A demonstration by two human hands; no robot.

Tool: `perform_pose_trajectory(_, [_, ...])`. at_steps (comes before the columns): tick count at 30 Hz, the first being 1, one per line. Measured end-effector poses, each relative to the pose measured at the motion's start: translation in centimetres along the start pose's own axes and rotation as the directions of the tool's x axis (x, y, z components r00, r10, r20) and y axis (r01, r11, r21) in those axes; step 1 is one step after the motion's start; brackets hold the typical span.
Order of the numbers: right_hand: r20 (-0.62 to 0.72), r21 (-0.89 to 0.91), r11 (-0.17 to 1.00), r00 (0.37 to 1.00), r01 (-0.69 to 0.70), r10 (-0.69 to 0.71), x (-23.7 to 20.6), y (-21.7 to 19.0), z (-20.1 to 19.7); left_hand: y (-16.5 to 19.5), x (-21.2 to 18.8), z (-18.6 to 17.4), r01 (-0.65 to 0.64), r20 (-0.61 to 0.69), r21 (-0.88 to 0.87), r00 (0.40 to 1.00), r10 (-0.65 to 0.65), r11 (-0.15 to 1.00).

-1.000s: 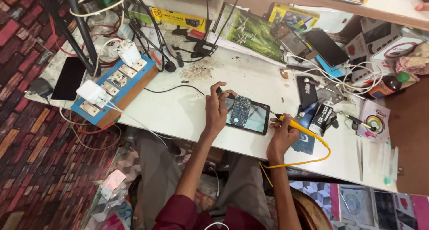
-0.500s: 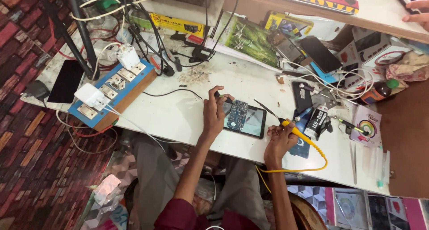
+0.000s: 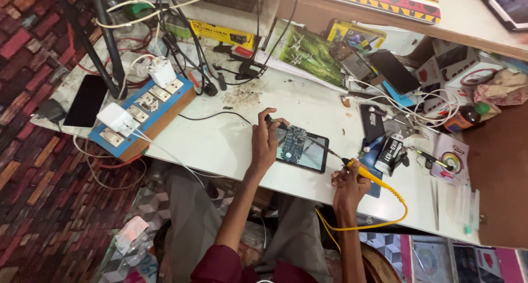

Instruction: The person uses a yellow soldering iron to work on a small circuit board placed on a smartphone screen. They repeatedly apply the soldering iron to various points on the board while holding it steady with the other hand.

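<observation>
Opened smartphone (image 3: pixel 301 149) lies on the white workbench (image 3: pixel 220 145), left hand (image 3: pixel 265 140) pinching a black probe (image 3: pixel 273 121) over it, right hand (image 3: pixel 347 185) gripping a yellow-handled probe (image 3: pixel 363 173).

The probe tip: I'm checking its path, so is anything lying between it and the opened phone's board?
Nothing visible. The probe in the right hand has its thin tip over the phone; the left hand sits at the far edge.

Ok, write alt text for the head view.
A seated person works on an opened phone on a cluttered white table: the left hand steadies it, the right hand holds a yellow-corded probe aimed at it. A blue switch board lies left.
</observation>
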State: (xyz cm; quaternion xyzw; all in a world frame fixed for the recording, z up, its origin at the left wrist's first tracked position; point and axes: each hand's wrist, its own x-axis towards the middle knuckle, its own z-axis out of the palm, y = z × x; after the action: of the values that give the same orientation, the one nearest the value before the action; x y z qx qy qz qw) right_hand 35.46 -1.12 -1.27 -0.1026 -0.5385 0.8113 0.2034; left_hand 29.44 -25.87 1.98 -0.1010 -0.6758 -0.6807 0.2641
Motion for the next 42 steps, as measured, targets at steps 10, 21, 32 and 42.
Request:
perform_pose_trajectory(10, [0.068,-0.211,0.971,0.993,0.109,-0.096,-0.7,-0.5,2.1,-0.6,-0.1,0.3,-0.010,-0.012,0.014,1.000,0.010,1.000])
perform_pose_trajectory(21, [0.023,-0.217,0.961,0.986,0.169,-0.168,-1.2,-0.6,3.1,-0.8,-0.2,-0.1,-0.003,-0.019,-0.008,1.000,0.003,1.000])
perform_pose_trajectory(32, [0.012,-0.242,0.955,0.985,0.173,-0.175,-1.5,-0.5,3.1,-0.7,-0.3,-0.3,0.031,-0.019,-0.005,0.999,-0.031,1.000])
perform_pose_trajectory(42, [0.026,-0.258,0.948,0.982,0.187,-0.186,-1.5,-0.4,3.1,-0.7,-0.3,-0.5,0.011,-0.014,0.012,1.000,-0.010,1.000])
